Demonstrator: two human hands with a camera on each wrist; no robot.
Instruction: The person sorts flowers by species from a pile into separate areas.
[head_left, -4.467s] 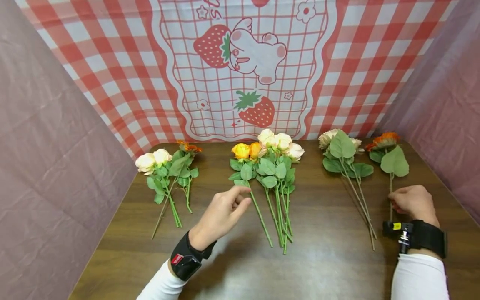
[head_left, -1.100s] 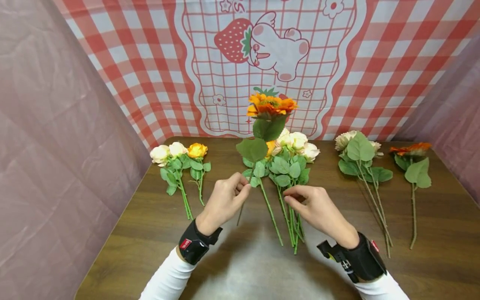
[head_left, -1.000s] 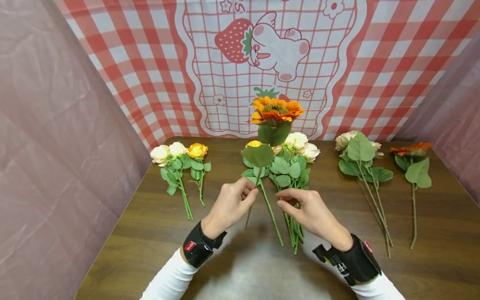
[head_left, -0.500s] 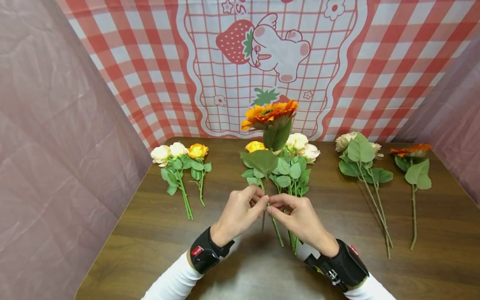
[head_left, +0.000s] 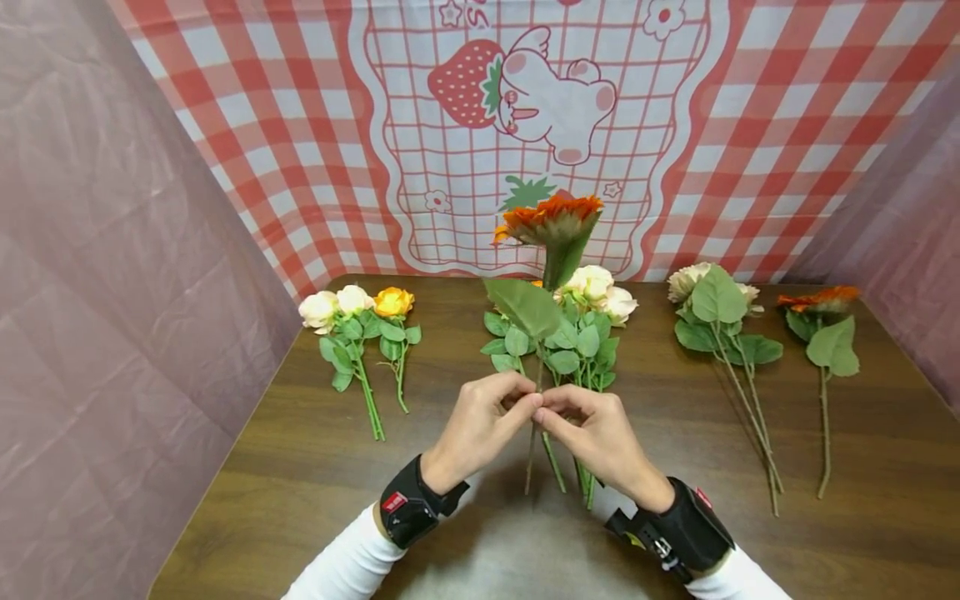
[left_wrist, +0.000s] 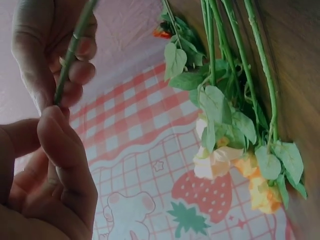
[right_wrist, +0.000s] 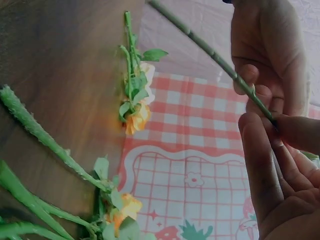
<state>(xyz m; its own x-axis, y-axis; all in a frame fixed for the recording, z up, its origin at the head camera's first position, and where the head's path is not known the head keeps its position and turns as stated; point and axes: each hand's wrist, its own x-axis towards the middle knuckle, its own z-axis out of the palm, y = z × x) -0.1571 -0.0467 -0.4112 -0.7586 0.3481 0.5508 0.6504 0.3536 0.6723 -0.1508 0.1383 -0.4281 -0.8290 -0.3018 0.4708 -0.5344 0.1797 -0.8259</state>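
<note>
An orange sunflower (head_left: 555, 218), with broad green leaves, stands upright above the table between my hands. My left hand (head_left: 476, 425) pinches its stem with thumb and forefinger. The fingertips of my right hand (head_left: 600, 433) pinch the stem at the same spot, meeting the left fingertips. Below them the lower stem hangs down, and in the right wrist view the green stem (right_wrist: 210, 52) slants out from between the fingers. Just behind, partly hidden by the sunflower and hands, lies a bunch of pale roses (head_left: 592, 285) with long green stems.
On the wooden table (head_left: 262, 517), white roses (head_left: 318, 310) and a yellow rose (head_left: 393, 302) lie left. To the right are cream flowers (head_left: 690, 282) and another orange flower (head_left: 821, 300). A checked cloth (head_left: 277, 142) rises at the back edge, with pink drapes (head_left: 90, 292) at the sides.
The orange sunflower from the left group is now in my hands. My right hand left the far-right flower and came in to the stem; the bloom has turned and tilted away.
</note>
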